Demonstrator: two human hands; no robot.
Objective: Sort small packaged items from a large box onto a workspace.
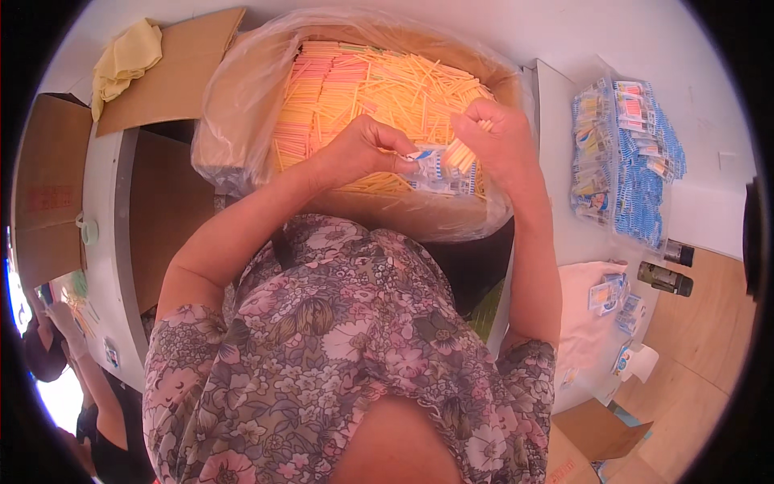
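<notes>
A large carton lined with clear plastic (234, 137) stands in front of me, heaped with thin yellow, orange and pink sticks (347, 97). Over the heap, my left hand (363, 149) pinches the left edge of a small clear packet with blue and white print (435, 168). My right hand (506, 145) is closed around a short bundle of the yellow sticks (461, 155). The bundle slants down at the packet's right part; whether its lower ends are inside the packet I cannot tell.
At right, a clear bin (592, 153) holds many blue-printed packets (641, 177). Nearer lie a pink cloth (580, 306) with loose packets (609, 294) and a dark cylindrical container (665, 278). A yellow cloth (129, 60) rests on cardboard at left. Another person's gloved hand (66, 327) shows lower left.
</notes>
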